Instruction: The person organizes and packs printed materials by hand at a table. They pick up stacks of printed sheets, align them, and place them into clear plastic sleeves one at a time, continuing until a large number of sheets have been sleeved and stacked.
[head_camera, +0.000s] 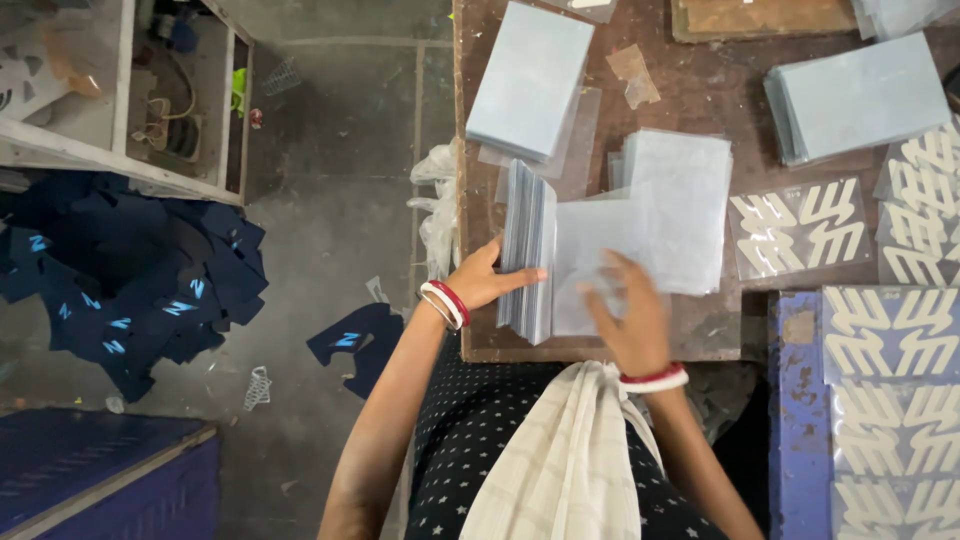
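- My left hand (488, 282) is partly curled round a thick stack of clear sheets (528, 250) stood on edge at the near side of the brown table (700, 80); my thumb presses its outer face and my fingers reach over its near end.
- My right hand (628, 318) is spread fairly wide, fingers slightly bent, lying on a single clear sheet (590, 250) that leans away from the stack; the hand is blurred, so I cannot tell if it pinches the sheet or only presses it.
- Both my forearms come up from the bottom of the view and angle inward, wrists close to the table's near edge, each wearing red and white bangles.
- Just beyond the loose sheet lies a flat pile of pale sheets (680, 200), touching or overlapping it.
- Farther up the table are two more pale blue-grey piles (530, 75), well apart from my hands.
- To my right, clear films with white printed shapes (800, 225) lie flat.
- On the floor to my left is a heap of dark blue fabric pieces (130, 290).
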